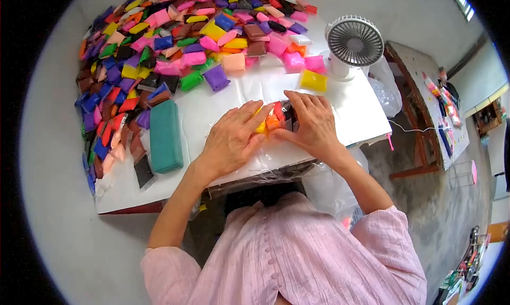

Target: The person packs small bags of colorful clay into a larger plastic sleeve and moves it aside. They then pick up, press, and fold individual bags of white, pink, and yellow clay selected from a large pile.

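A small bundle of colored packets (pixel 274 119), in yellow, orange, red and black, lies in clear plastic near the table's front edge. The packets look like soft modelling clay in clear wrap. From the left, my left hand (pixel 234 134) presses against the bundle, its fingers together and partly covering the yellow end. My right hand (pixel 314 123) curves round the black end, thumb reaching toward the other thumb. Between the hands, part of the bundle stays hidden under the fingers. Shiny clear film hangs over the table edge just below them.
A large heap of colored packets (pixel 175 45) covers the back and left of the white table (pixel 204 107). A teal box (pixel 166 136) lies left of my hands. One yellow packet (pixel 314 81) sits before a white fan (pixel 354 42). A second table (pixel 451 130) stands at right.
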`<state>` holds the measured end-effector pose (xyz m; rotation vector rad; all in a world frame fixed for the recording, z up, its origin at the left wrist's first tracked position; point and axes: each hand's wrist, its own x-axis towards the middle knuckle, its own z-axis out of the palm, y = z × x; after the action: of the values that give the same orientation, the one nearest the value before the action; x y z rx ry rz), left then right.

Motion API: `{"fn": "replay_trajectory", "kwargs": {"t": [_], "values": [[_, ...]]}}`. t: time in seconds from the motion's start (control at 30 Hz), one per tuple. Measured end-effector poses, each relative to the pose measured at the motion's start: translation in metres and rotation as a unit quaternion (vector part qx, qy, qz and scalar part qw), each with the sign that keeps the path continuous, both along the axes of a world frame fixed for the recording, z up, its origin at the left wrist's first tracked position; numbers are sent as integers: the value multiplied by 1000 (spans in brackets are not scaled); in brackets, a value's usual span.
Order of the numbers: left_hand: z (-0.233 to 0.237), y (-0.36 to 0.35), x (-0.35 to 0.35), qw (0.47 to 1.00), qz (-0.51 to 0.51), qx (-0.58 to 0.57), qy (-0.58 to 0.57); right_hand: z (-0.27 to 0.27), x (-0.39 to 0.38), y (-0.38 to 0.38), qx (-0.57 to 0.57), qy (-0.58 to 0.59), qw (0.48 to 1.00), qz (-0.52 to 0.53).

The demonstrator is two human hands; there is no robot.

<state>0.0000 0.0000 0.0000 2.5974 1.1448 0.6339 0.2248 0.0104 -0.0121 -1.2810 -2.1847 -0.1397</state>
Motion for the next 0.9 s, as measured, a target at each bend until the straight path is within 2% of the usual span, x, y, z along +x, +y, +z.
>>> {"fn": "replay_trajectory", "kwargs": {"t": [0.1,0.27,0.37,0.47,0.57,0.67,0.77,0.87,0.9], "values": [[-2,2,2,1000,4,21,-9,-1,-1,3,14,4,1000,-16],[6,-2,1,986,-8,145,85,2,0,0,-4,30,1000,3],[7,2,0,996,-45,72,19,6,4,1,18,69,996,52],[2,5,0,998,-52,15,-38,3,12,4,-23,93,991,94],[0,5,-1,997,-52,15,-49,-1,15,5,-26,105,988,113],[10,4,-3,995,-60,-27,-71,-4,15,5,7,98,987,127],[27,5,-5,984,-57,-126,-115,0,16,4,15,109,983,149],[25,15,-4,998,-31,-18,-60,7,20,1,10,125,978,164],[24,17,-3,998,-41,-19,-54,8,20,2,27,120,979,161]]}}
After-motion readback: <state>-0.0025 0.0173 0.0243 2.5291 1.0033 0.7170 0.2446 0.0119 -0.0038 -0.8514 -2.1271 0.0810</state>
